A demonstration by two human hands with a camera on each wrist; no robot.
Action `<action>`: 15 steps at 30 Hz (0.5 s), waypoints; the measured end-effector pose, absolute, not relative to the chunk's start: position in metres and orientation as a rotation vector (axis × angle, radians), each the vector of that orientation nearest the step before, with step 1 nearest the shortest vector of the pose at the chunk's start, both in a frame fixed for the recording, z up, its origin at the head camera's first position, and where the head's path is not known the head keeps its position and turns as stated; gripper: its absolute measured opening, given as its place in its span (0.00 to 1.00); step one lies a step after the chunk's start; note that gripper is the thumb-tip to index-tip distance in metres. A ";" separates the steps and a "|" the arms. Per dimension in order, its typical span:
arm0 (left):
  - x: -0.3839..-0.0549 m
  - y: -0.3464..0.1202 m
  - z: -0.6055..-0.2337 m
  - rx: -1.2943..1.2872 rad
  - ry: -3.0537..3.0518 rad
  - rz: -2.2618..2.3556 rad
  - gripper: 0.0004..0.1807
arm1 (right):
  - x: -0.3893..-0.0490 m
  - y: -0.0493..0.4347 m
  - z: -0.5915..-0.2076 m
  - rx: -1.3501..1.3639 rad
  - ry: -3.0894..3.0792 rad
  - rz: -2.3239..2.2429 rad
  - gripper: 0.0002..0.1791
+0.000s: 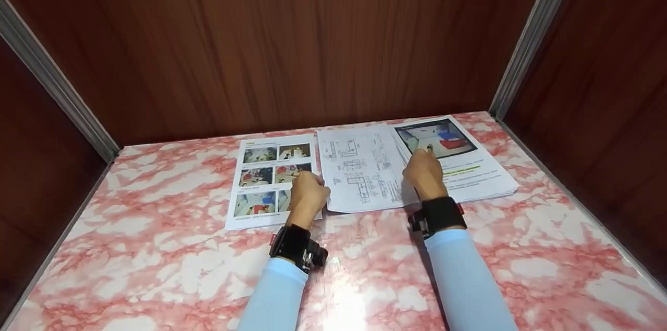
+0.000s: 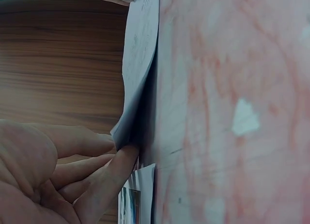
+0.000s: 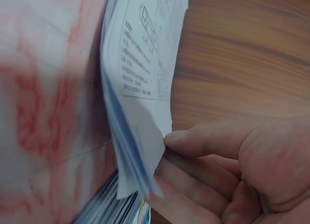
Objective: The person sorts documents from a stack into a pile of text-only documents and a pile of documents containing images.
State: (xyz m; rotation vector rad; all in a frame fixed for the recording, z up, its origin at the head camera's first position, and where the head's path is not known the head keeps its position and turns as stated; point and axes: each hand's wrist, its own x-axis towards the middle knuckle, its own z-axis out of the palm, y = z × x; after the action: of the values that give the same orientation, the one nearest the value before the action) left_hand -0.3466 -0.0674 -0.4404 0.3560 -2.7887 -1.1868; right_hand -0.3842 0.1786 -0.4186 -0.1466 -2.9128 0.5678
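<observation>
Between both hands lies a stack of papers with technical drawings (image 1: 359, 164). At its left edge, my left hand (image 1: 308, 193) pinches the papers; the left wrist view shows thumb and fingers at the lifted corner of the sheets (image 2: 140, 54). My right hand (image 1: 424, 172) grips the opposite edge. In the right wrist view the thumb lies on the top sheet's edge, fingers are beneath, and several sheets (image 3: 140, 108) fan apart and bend there. The left hand overlaps a printed page with small photos (image 1: 255, 185), and the right hand overlaps a stack topped by one large photo (image 1: 443, 138).
The papers lie on a red-and-white marbled table (image 1: 172, 258). A brown wood-grain panel (image 1: 292, 44) rises behind its far edge, with side panels at left and right joined by metal posts (image 1: 536, 34). Each wrist wears a black strapped camera (image 1: 443, 213).
</observation>
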 end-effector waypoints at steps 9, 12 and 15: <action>-0.347 -0.064 -0.443 0.318 -2.765 -1.209 0.05 | -0.383 0.179 -0.422 -0.126 -2.939 0.614 0.14; -0.347 -0.065 -0.443 0.308 -2.769 -1.223 0.09 | -0.383 0.180 -0.423 -0.148 -2.944 0.629 0.12; -0.347 -0.065 -0.443 0.299 -2.773 -1.220 0.10 | -0.383 0.181 -0.424 -0.140 -2.932 0.629 0.10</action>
State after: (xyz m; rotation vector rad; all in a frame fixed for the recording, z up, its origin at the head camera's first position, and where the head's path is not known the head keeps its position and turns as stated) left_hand -0.3468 -0.0652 -0.4431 0.2991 -2.7727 -1.2201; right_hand -0.3830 0.1805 -0.4237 -0.1401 -2.9325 0.6294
